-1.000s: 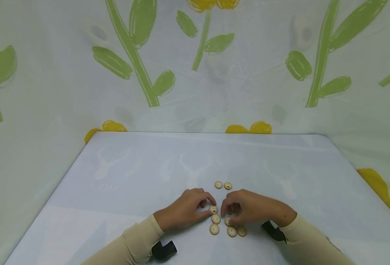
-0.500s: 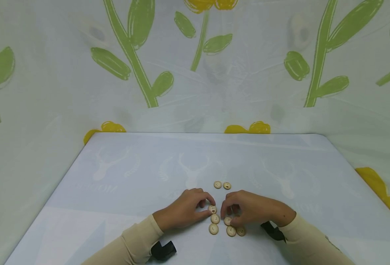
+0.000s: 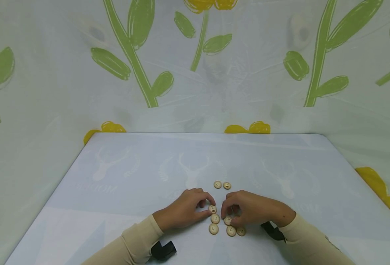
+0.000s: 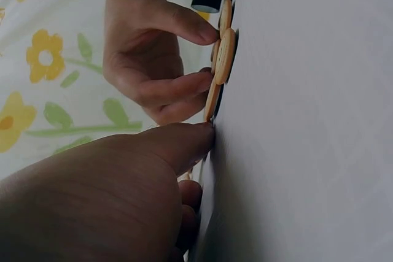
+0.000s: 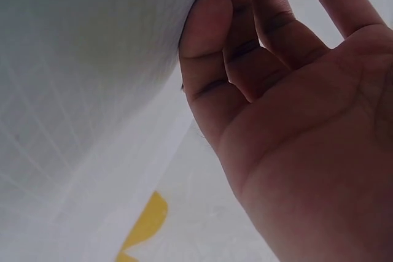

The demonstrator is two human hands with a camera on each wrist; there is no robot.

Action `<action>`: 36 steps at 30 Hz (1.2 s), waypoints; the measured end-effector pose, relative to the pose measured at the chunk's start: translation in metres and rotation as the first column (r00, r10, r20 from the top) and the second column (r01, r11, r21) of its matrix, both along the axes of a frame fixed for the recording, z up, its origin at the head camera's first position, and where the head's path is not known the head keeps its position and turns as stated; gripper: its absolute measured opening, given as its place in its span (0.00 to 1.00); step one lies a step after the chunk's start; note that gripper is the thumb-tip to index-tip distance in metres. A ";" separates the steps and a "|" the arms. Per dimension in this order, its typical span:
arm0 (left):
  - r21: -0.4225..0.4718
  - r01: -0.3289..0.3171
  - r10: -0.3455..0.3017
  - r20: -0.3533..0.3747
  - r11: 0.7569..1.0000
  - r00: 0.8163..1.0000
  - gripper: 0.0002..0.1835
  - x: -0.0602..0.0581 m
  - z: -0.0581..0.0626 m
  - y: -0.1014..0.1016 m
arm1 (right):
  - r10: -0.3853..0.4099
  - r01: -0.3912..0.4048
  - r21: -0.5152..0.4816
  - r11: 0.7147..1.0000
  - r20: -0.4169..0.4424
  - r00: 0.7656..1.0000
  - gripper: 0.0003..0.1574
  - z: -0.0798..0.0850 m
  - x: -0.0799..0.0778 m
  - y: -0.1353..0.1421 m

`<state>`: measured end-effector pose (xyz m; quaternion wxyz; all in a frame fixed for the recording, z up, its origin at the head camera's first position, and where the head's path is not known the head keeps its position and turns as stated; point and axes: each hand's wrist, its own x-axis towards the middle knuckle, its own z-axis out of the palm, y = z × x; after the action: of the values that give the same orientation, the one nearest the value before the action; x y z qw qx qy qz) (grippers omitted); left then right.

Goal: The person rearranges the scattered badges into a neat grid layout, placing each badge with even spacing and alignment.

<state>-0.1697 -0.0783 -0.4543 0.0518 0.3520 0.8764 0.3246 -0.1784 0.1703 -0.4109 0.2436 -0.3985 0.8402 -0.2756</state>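
Note:
My left hand [image 3: 185, 209] pinches the top wooden button [image 3: 212, 209] of a left column between thumb and index finger. Below it in that column lie a second button [image 3: 215, 218] and a third button [image 3: 213, 229]. My right hand [image 3: 252, 207] has its thumb and index finger at either side of another button [image 3: 227, 221]. Two more buttons [image 3: 231, 231] lie just below that one, side by side. In the left wrist view, the thumb of the left hand [image 4: 123, 182] meets a button's edge [image 4: 212, 102]. The right wrist view shows the right hand [image 5: 295, 127]; its fingertips are partly cut off.
Farther back on the pale table [image 3: 142, 158] lie a left loose button [image 3: 217, 184] and a right one with a dark mark [image 3: 227, 185]. Black wrist mounts [image 3: 163, 251] hang under both forearms. A flower-patterned sheet [image 3: 248, 92] hangs behind the table.
The whole head view shifted slightly early on. Both hands stay almost still at their buttons, and the buttons' layout looks the same.

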 end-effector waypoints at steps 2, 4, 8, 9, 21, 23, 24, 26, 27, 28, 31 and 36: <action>0.000 0.002 -0.002 -0.003 1.000 1.000 0.10 0.000 0.000 0.000 | 0.004 -0.004 0.000 1.000 -0.005 1.000 0.13 0.000 0.000 0.000; 0.001 0.002 -0.002 -0.008 1.000 1.000 0.10 0.000 0.000 0.000 | 0.007 -0.007 0.002 1.000 -0.013 1.000 0.13 0.000 0.000 0.000; -0.003 -0.004 0.004 -0.012 1.000 1.000 0.10 0.001 0.001 0.000 | 0.004 -0.004 0.007 1.000 -0.018 1.000 0.14 0.000 0.000 0.000; -0.002 -0.005 0.005 -0.011 1.000 1.000 0.10 0.001 0.001 0.000 | 0.000 0.000 0.010 1.000 -0.015 1.000 0.14 0.000 0.000 0.000; 0.000 -0.003 0.003 0.011 1.000 1.000 0.10 0.000 0.001 0.000 | -0.028 0.029 0.036 0.999 -0.014 1.000 0.14 -0.002 0.000 -0.001; 0.000 -0.002 0.002 0.012 1.000 1.000 0.10 0.000 0.001 0.000 | -0.031 0.031 0.037 0.999 -0.011 0.999 0.14 -0.003 0.000 -0.001; -0.001 -0.002 0.002 0.012 1.000 1.000 0.10 0.000 0.001 0.000 | -0.031 0.032 0.036 0.999 -0.010 0.999 0.14 -0.003 0.000 -0.001; 0.001 -0.001 0.001 0.007 1.000 1.000 0.10 0.000 0.001 0.000 | -0.032 0.032 0.031 0.999 -0.012 0.999 0.14 -0.003 0.000 -0.001; 0.000 0.000 0.000 0.003 1.000 1.000 0.10 0.000 0.001 0.000 | -0.030 0.031 0.029 0.999 -0.015 0.999 0.14 -0.003 0.000 -0.001; -0.001 0.000 0.000 -0.001 1.000 1.000 0.10 0.000 0.001 0.000 | -0.029 0.029 0.025 0.999 -0.018 0.999 0.14 -0.003 0.000 -0.002; -0.005 0.001 -0.001 -0.011 1.000 1.000 0.10 0.000 0.001 0.000 | -0.031 0.032 0.018 0.999 -0.021 0.999 0.14 -0.003 0.000 -0.002; -0.011 -0.002 0.001 -0.011 1.000 1.000 0.10 0.000 0.000 0.000 | -0.041 0.041 0.025 0.999 -0.018 0.999 0.14 -0.002 0.000 -0.003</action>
<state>-0.1694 -0.0787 -0.4541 0.0489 0.3528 0.8787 0.3178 -0.1784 0.1674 -0.4131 0.2354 -0.3806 0.8537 -0.2665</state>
